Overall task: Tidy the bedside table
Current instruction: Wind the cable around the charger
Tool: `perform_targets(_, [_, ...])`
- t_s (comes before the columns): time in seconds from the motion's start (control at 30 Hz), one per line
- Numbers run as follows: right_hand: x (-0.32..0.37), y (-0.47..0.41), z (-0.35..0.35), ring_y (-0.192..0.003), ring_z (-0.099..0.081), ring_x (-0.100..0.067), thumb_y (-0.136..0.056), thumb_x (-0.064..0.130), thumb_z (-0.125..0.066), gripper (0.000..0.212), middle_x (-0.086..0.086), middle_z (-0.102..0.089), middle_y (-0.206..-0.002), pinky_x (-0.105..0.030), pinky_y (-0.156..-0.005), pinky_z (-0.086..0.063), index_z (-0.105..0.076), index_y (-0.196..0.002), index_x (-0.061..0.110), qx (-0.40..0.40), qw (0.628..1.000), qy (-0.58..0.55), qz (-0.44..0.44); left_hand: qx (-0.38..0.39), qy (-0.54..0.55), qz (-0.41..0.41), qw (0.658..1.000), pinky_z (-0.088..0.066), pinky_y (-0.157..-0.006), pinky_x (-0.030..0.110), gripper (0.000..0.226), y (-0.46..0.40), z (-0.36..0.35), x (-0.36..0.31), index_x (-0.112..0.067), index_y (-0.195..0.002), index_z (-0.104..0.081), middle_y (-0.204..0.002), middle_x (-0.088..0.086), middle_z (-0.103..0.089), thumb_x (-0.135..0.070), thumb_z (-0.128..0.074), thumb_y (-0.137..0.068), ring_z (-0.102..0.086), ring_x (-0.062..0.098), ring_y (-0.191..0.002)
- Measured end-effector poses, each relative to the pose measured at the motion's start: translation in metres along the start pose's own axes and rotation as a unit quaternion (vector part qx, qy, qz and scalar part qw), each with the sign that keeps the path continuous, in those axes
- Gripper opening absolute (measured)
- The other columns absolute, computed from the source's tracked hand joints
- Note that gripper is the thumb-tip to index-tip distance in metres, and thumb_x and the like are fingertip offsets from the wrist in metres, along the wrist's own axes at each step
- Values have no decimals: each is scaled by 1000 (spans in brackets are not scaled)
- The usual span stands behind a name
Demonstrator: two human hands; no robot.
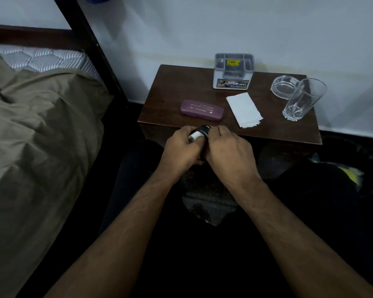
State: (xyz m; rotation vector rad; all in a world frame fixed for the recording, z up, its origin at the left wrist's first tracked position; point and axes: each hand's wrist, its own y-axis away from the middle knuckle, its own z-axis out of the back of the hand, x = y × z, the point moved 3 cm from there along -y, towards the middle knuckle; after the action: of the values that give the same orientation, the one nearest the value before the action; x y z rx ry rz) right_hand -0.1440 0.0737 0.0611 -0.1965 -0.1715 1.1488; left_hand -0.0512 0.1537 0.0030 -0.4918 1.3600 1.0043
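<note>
Now, both hands, left (182, 147) and right (226, 150), gripped around a black-and-white object (199, 132) at dark wooden bedside table's (174, 91) near edge; white wall (202, 29) behind, bed (37, 125) left.

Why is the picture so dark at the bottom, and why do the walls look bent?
Head view: dim room light reaches the bedside table and wall but fades toward the floor, so the area under the arms is nearly black. The wide-angle lens bows the bed post and tilts the drinking glass. The small black-and-white thing that the left hand and right hand hold is blurry.
</note>
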Motion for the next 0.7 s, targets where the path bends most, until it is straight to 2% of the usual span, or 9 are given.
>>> perform_targets(0.1, [5,1,-3,-58,-71,-26,-79,10,-72,12,-8,-71,-77,-29,-44,-48,-64,-87,9,0,1000,-2,12,-22,-5,1,1000,-67,-61,47,35,2,2,2,-22,-112,-71,-98,8,-76,-34,-61,-81,-79,24,-79])
perform_targets(0.2, [8,3,-7,-63,-73,-31,-85,5,-67,12,-14,-73,-88,-32,-47,-51,-65,-97,4,11,1000,-24,16,-42,-9,-2,999,-67,-62,47,31,5,3,2,-20,-114,-70,-101,10,-75,-32,-64,-85,-78,26,-82])
perform_targets(0.27, [8,5,-8,-75,-75,-34,-85,1,-66,18,-18,-74,-104,-35,-55,-56,-67,-103,0,4,999,-48,18,-50,-10,-4,999,-67,-69,48,28,4,5,0,-21,-113,-69,-101,10,-76,-31,-66,-87,-77,27,-88])
perform_targets(0.33, [6,5,-7,-92,-73,-37,-86,1,-65,25,-19,-71,-120,-41,-72,-59,-69,-110,-1,-18,996,-86,22,-42,-2,-2,999,-67,-70,44,24,2,5,-1,-22,-112,-68,-104,10,-76,-29,-68,-89,-78,26,-90])
perform_targets(0.4, [3,4,-2,-93,-69,-37,-86,2,-61,27,-14,-74,-110,-42,-78,-57,-69,-111,2,-58,991,-119,33,-14,25,2,1000,-63,-59,33,20,3,2,-2,-22,-112,-68,-105,11,-75,-24,-69,-92,-78,21,-86])
perform_targets(0.5, [1,5,5,-84,-65,-32,-83,2,-63,27,-9,-75,-90,-38,-72,-54,-71,-109,5,-108,982,-149,38,8,35,-9,999,-59,-56,26,17,4,-3,-4,-22,-110,-68,-99,10,-74,-21,-68,-93,-77,16,-78])
perform_targets(0.6, [-3,4,5,-88,-66,-29,-89,2,-64,26,-6,-75,-91,-37,-73,-55,-71,-112,9,-99,968,-231,-12,1,20,-15,1000,-64,-61,34,21,3,-1,-3,-24,-111,-68,-99,7,-75,-24,-69,-90,-78,18,-83])
perform_targets(0.7, [-17,0,0,-99,-70,-24,-95,7,-60,25,-2,-77,-104,-38,-89,-55,-71,-116,13,-76,947,-305,-60,-2,-30,-31,999,-67,-62,37,25,2,1,-3,-24,-114,-67,-100,5,-74,-23,-72,-89,-77,18,-84])
